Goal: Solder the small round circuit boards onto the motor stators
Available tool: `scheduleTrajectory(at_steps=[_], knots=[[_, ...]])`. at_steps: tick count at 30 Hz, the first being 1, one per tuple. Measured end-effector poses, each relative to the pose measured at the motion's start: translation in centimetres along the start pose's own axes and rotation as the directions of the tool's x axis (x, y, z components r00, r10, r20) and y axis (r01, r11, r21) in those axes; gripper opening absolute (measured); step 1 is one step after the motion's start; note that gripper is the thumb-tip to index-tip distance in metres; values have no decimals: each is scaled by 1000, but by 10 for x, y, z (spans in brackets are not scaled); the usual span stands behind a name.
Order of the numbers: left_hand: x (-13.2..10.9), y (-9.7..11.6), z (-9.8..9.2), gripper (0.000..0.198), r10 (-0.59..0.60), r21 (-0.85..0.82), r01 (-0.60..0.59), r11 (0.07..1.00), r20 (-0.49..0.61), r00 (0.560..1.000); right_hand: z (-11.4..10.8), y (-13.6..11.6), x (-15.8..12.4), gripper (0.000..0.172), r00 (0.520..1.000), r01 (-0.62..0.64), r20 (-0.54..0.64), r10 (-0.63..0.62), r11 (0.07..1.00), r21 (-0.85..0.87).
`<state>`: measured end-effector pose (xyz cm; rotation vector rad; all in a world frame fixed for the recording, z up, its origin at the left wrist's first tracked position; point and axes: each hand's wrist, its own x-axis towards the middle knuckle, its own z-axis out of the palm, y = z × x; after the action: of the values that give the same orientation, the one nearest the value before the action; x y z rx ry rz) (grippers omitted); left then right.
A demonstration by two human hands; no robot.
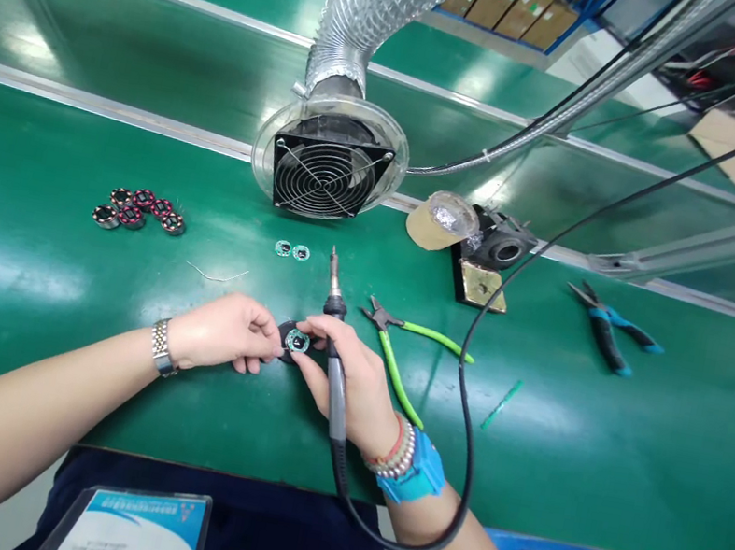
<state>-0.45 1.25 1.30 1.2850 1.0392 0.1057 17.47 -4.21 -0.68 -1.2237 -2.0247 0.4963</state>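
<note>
A small round green circuit board (pixel 297 340) lies on a black round piece (pixel 287 327) near the table's front. At its left edge, the fingers of my left hand (pixel 233 334) are pinched together; what is between them is too small to make out. My right hand (pixel 359 383) is closed around a soldering iron (pixel 337 388), its tip pointing away from me. The thumb and forefinger of that hand also touch the board's right side. Just beyond, two more round boards (pixel 301 253) lie flat side by side. Green-handled cutters (pixel 396 356) rest open right of my right hand.
Several wound copper coils (pixel 131 216) sit at the left. A fume fan (pixel 328 175) hangs at the back. A solder roll (pixel 443 221), an iron stand (pixel 484 281) and blue-handled pliers (pixel 603 331) are to the right. The iron's black cable (pixel 468 407) loops over my right forearm.
</note>
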Motion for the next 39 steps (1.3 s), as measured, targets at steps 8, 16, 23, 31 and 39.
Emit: scheduleTrajectory(at_steps=[8,16,23,31,39], knots=[[0,2,-1,15,29,8,-29,1000,-36,999,-1,-1,0,31,1000,2,5,-2,1000,4],[-2,2,-6,15,29,96,-35,995,56,998,-1,-1,0,32,1000,-3,4,3,1000,11],[-1,4,-7,15,48,-24,-51,998,-92,995,-3,0,1,34,1000,2,14,-3,1000,30],[6,0,3,16,53,-128,-68,989,-116,992,-1,-3,3,31,993,51,-109,-46,998,48],[8,1,4,17,74,-121,-83,989,-82,994,5,-1,10,29,990,136,-43,-135,991,19]])
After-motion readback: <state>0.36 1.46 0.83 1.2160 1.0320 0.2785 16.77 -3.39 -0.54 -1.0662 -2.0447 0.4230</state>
